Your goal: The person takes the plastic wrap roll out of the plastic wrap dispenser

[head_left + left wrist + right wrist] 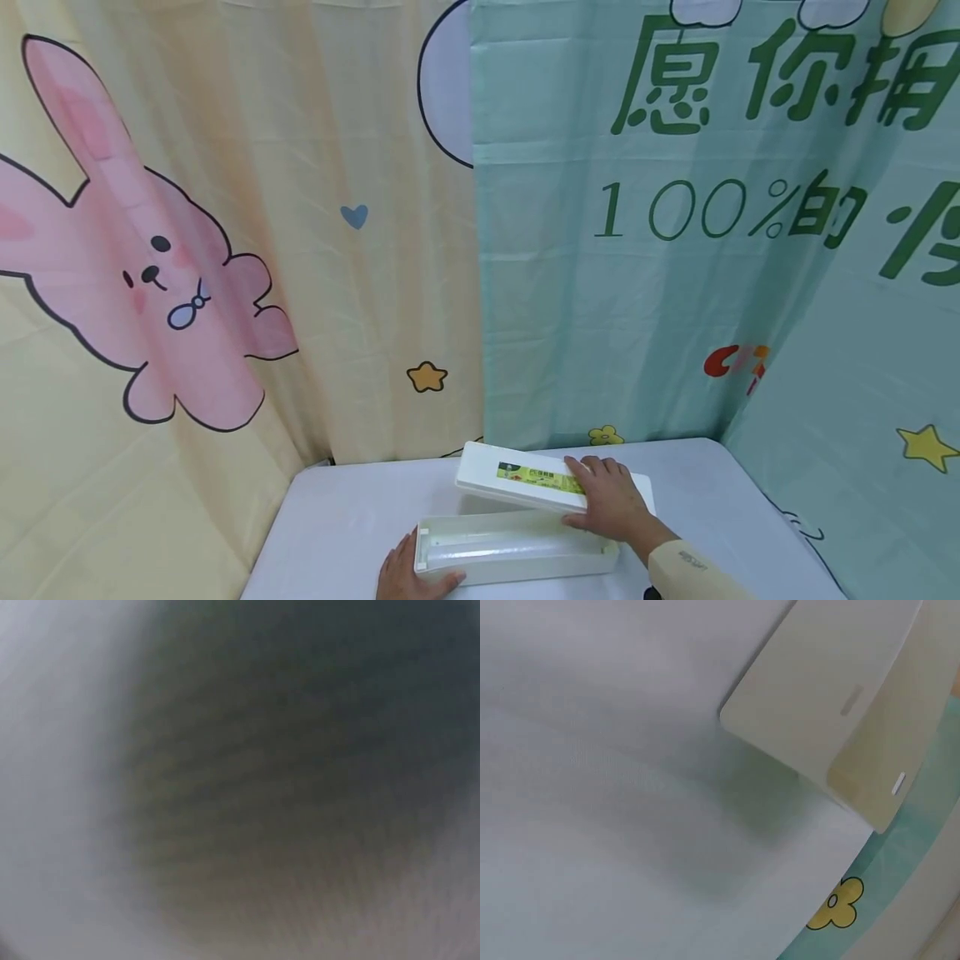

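Observation:
In the head view, a long white cling film box (pixel 517 572) lies on the table with its top uncovered. Inside it runs a shiny, clear roll of cling film (pixel 517 550). My left hand (pixel 416 573) grips the box's left end, thumb at the front. Tilted behind the box is its white lid (pixel 480 472), bearing a green-yellow label (pixel 536 477). My right hand (pixel 611 500) holds the lid toward its right end, fingers over the top, thumb at the near edge. Pale slotted plastic (pixel 810 690) from this box fills the upper right wrist view; the left wrist view is blurred.
A white-covered table (pixel 352 517) stands beneath the box. Behind it hang a cream curtain (pixel 375 292) with a pink rabbit and a green curtain (pixel 555 333) with large writing. The curtains also close in both sides.

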Tool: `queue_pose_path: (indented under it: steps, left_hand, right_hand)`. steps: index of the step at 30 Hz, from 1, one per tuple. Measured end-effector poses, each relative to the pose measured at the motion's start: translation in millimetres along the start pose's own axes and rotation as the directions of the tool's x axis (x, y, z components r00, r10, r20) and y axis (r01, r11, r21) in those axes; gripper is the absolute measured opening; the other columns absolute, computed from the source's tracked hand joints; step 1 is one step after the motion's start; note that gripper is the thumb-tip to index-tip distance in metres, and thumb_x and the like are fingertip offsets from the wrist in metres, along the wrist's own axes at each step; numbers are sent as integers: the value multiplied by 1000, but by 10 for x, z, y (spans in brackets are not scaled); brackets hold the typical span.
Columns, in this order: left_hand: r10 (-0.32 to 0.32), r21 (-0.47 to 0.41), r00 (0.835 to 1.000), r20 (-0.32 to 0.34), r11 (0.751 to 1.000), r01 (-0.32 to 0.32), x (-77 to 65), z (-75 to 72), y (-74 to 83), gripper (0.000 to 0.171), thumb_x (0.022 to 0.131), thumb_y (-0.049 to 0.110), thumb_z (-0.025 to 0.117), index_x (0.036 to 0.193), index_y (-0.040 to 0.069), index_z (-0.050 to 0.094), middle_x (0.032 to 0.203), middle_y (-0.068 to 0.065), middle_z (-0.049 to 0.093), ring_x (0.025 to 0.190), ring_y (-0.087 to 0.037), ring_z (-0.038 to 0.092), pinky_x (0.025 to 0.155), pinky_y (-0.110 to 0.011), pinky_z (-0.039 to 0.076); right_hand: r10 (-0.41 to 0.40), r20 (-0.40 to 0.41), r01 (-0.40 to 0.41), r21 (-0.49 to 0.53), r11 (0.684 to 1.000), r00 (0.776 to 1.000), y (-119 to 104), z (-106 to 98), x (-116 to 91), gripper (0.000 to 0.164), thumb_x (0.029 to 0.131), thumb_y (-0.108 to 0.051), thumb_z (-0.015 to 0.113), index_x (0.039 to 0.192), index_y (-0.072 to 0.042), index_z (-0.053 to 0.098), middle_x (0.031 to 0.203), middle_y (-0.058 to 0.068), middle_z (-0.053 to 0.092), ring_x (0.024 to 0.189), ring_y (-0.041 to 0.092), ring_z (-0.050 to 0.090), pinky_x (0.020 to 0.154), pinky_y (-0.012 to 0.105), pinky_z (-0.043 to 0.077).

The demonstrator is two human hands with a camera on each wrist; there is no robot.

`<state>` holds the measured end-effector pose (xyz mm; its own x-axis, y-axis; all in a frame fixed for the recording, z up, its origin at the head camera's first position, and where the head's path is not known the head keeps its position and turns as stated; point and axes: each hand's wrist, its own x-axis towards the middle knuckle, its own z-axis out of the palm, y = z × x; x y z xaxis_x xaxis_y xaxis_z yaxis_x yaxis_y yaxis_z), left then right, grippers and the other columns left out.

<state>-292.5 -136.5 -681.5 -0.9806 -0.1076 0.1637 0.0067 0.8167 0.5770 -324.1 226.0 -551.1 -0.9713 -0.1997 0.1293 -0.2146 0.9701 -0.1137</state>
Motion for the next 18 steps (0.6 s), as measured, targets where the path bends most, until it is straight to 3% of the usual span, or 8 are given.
queue_pose_path:
  steps: [9,18]
  left_hand:
    - [12,-8,1000,-7,1000,-12,-1,15,-21,119,57,84,79,141,5,51,127,-15,67,118,-36,60,106,-61,46]
    - [-5,-14,999,32,1000,5,-4,3,-20,123,56,90,74,144,7,49,130,-14,65,120,-35,59,109,-61,44]
  right_hand:
    - [75,-8,-75,-27,997,997,304,-32,-59,99,70,-66,84,151,-21,48,139,13,56,123,40,51,108,65,42]
    - [146,-18,-146,-3,989,989,548,-18,-192,104,69,-69,83,151,-17,48,139,16,56,118,39,53,105,71,43]
